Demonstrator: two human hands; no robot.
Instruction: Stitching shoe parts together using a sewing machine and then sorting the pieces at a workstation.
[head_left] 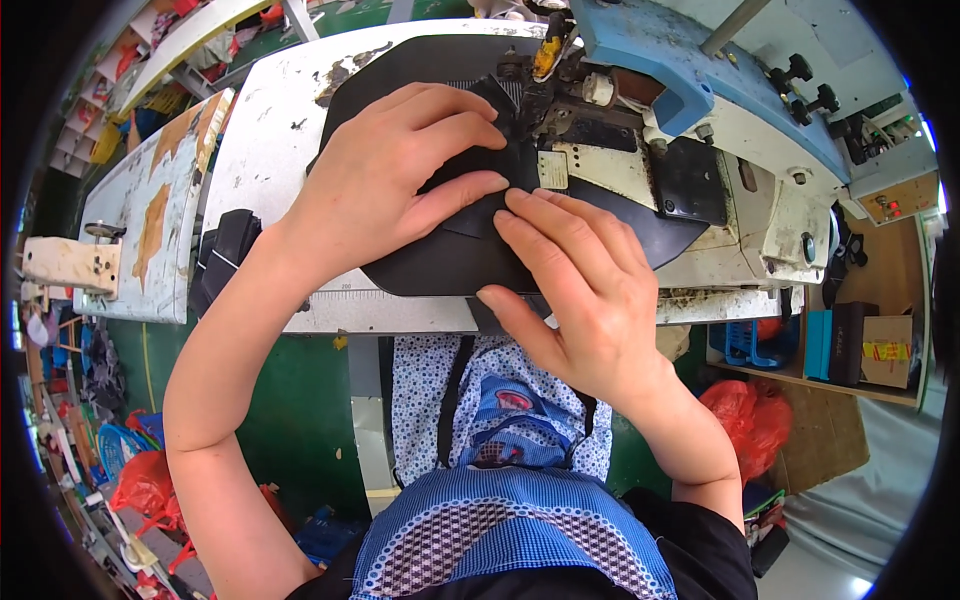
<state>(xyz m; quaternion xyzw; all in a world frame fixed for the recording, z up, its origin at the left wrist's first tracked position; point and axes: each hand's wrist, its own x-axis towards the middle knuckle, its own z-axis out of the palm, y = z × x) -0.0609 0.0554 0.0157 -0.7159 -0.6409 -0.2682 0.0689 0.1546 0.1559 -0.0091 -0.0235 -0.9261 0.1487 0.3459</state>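
Observation:
A black fabric piece lies on a dark plate beside the sewing machine's needle area, hard to tell apart from it by colour. My left hand arches over the fabric from the left, its thumb and fingers apart and their tips on or just above it. Flat on the fabric's right part rest the fingers of my right hand, with the thumb spread toward the near edge. Right beyond my fingertips is the machine's presser area. A folded black flap stands up by my left fingers.
The blue and white sewing machine takes up the far right. A dark bundle of pieces sits on the white table left of my forearm. Red plastic bags are at the lower right, near a shelf with boxes.

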